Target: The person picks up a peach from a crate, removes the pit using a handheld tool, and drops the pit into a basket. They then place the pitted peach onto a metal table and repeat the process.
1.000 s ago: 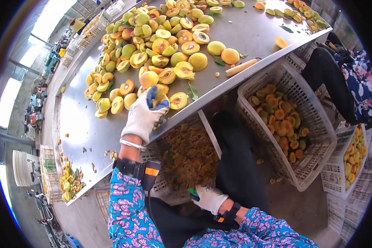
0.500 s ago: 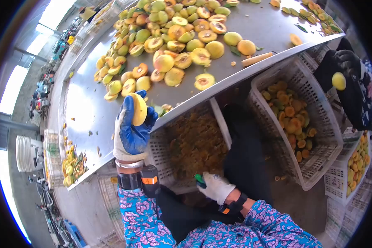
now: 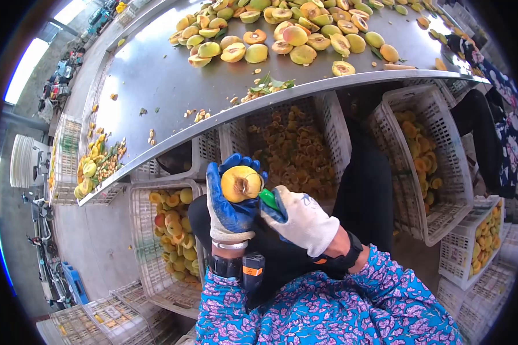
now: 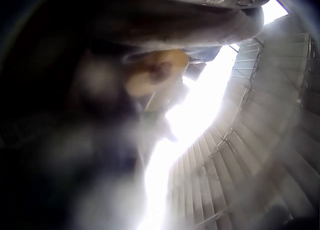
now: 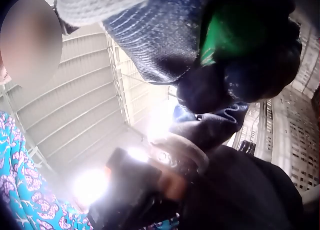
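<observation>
A yellow fruit half (image 3: pixel 240 184) with a brown hollow in its face rests in the gloved left hand (image 3: pixel 231 201), whose blue fingers curl round it. Close against its right side, the gloved right hand (image 3: pixel 300 219) grips a green-handled tool (image 3: pixel 268 199); the tool's working end cannot be made out. The right wrist view shows the green handle (image 5: pixel 235 32) inside the dark blue fingers. In the left wrist view the fruit (image 4: pixel 157 72) is blurred beneath the glove. Both hands are above the lap, in front of the metal table (image 3: pixel 172 86).
Halved and whole fruit (image 3: pixel 305 31) lie heaped on the table. Below its edge stands a crate of fruit pieces (image 3: pixel 335 126). Other fruit crates stand left (image 3: pixel 141 241) and right (image 3: pixel 443 172). Another person's dark-clothed leg (image 3: pixel 477 123) is at the right.
The left hand has picked a fruit from the table pile and brought it down over the lap. The right hand, with the green tool, has risen to meet it. The head view has shifted.
</observation>
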The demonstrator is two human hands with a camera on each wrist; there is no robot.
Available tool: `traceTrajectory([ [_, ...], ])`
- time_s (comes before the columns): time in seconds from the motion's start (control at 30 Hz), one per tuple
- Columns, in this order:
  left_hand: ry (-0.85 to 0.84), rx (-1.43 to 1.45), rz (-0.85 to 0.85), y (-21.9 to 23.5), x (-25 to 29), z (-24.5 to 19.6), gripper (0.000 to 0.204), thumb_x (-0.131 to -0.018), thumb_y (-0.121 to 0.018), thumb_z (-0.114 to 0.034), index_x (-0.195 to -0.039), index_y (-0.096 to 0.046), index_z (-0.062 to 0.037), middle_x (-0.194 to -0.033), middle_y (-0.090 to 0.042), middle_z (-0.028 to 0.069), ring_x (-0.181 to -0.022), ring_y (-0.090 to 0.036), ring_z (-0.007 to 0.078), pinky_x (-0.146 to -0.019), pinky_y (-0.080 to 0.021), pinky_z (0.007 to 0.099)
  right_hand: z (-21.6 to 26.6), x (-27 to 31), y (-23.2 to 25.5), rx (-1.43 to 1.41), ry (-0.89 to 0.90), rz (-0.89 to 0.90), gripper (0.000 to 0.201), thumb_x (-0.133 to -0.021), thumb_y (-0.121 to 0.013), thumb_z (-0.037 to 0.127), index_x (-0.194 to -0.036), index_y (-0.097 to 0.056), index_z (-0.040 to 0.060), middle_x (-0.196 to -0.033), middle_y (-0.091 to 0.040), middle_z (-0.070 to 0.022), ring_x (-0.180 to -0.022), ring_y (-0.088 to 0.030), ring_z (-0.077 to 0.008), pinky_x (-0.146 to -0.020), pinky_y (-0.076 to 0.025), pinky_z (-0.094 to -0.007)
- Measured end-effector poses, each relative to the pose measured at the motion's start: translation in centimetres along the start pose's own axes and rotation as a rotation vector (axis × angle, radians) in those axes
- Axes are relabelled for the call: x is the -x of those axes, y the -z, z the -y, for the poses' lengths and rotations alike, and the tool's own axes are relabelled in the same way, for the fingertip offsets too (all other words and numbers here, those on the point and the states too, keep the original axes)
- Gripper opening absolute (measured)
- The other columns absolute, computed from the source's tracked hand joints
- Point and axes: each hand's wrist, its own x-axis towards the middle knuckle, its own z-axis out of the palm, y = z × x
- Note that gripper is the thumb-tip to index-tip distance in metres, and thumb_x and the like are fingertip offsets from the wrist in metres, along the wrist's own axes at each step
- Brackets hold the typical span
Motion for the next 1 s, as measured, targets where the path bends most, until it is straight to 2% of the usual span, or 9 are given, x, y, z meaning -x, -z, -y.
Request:
traceTrajectory([
  [0.17,-0.074,-0.135,-0.06,0.2,1.5,-0.1,0.046,-0.098,-0.042,-0.043,-0.115,-0.057,-0.0032,-0.107,-0.063,0.0112,-0.102,-0.061,0.0269,-0.091,-0.05,0.0445,0.8,-0.1,-2.9,0.031,0.039,-0.009,0.03,-0.084,-0.065,0.026,-0.094,-0.052,0.0009,-0.078,-0.064,-0.0209,-0.075,-0.064,-0.0383,-0.063,-0.05,-0.0433],
  [0.27,-0.105,-0.141,-0.086,0.2,1.7,-0.1,0.046,-0.098,-0.043,-0.043,-0.114,-0.057,-0.0019,-0.105,-0.063,0.0111,-0.099,-0.062,0.0264,-0.088,-0.052,0.0434,1.2,-0.2,-3.5,0.053,0.0,0.008,0.028,-0.084,-0.064,0.024,-0.094,-0.052,0.0005,-0.077,-0.064,-0.0212,-0.074,-0.064,-0.0383,-0.062,-0.05,-0.0437],
  [0.47,-0.125,-0.273,-0.114,0.9,1.4,0.4,0.046,-0.097,-0.047,-0.042,-0.106,-0.059,0.0007,-0.093,-0.064,0.0132,-0.085,-0.065,0.0237,-0.076,-0.056,0.0374,0.2,-0.1,-4.2,0.048,-0.007,0.015,0.027,-0.085,-0.063,0.024,-0.093,-0.052,-0.0005,-0.077,-0.063,-0.0219,-0.074,-0.063,-0.0396,-0.062,-0.049,-0.0448],
  [0.57,-0.143,-0.345,-0.116,1.0,1.1,0.7,0.043,-0.096,-0.05,-0.04,-0.102,-0.06,0.0014,-0.088,-0.064,0.0135,-0.08,-0.065,0.0218,-0.072,-0.057,0.0347,-0.6,-0.4,-4.6,0.038,-0.005,0.068,0.032,-0.088,-0.056,0.028,-0.093,-0.05,-0.0034,-0.079,-0.063,-0.026,-0.075,-0.063,-0.0425,-0.064,-0.049,-0.0479],
  [0.67,-0.164,-0.431,-0.158,1.3,0.8,0.9,0.043,-0.099,-0.044,-0.039,-0.101,-0.06,0.0011,-0.087,-0.064,0.0155,-0.076,-0.063,0.0242,-0.069,-0.054,0.0351,-1.2,-0.8,-5.2,-0.048,-0.068,0.08,0.027,-0.085,-0.062,0.022,-0.094,-0.056,-0.0027,-0.083,-0.063,-0.0247,-0.08,-0.063,-0.0402,-0.067,-0.05,-0.0427],
  [0.77,-0.223,-0.586,-0.128,2.1,0.1,0.9,0.043,-0.099,-0.044,-0.038,-0.099,-0.06,0.0021,-0.087,-0.064,0.0146,-0.076,-0.063,0.0231,-0.067,-0.054,0.033,-0.2,-1.8,-3.2,-0.274,-0.128,0.267,0.023,-0.086,-0.062,0.019,-0.097,-0.06,-0.0015,-0.088,-0.066,-0.0204,-0.082,-0.066,-0.0322,-0.071,-0.051,-0.0372],
  [0.87,-0.209,-0.565,-0.132,2.4,-0.2,1.2,0.042,-0.1,-0.043,-0.036,-0.098,-0.061,0.0025,-0.087,-0.064,0.0141,-0.077,-0.064,0.0223,-0.067,-0.054,0.0318,-2.2,-2.6,-3.8,-0.536,-0.123,0.372,0.02,-0.087,-0.061,0.016,-0.099,-0.062,0.0,-0.091,-0.069,-0.012,-0.083,-0.065,-0.0215,-0.075,-0.05,-0.0332],
  [0.9,-0.179,-0.506,-0.151,2.1,-0.1,1.2,0.042,-0.1,-0.043,-0.036,-0.099,-0.061,0.0026,-0.088,-0.065,0.014,-0.078,-0.064,0.0218,-0.07,-0.054,0.0318,-2.4,-2.3,-4.0,-0.617,-0.151,0.362,0.016,-0.09,-0.061,0.016,-0.098,-0.063,0.002,-0.082,-0.066,-0.0035,-0.074,-0.061,-0.012,-0.066,-0.05,-0.0282],
  [1.0,-0.155,-0.53,-0.054,0.4,0.9,1.0,0.041,-0.099,-0.044,-0.034,-0.1,-0.061,0.0029,-0.09,-0.065,0.0145,-0.078,-0.064,0.0225,-0.072,-0.054,0.0327,-2.9,-1.2,-3.7,-0.953,-0.292,0.475,0.027,-0.091,-0.059,0.032,-0.083,-0.06,0.0059,-0.059,-0.053,-0.0016,-0.041,-0.047,-0.0119,-0.036,-0.037,-0.0261],
])
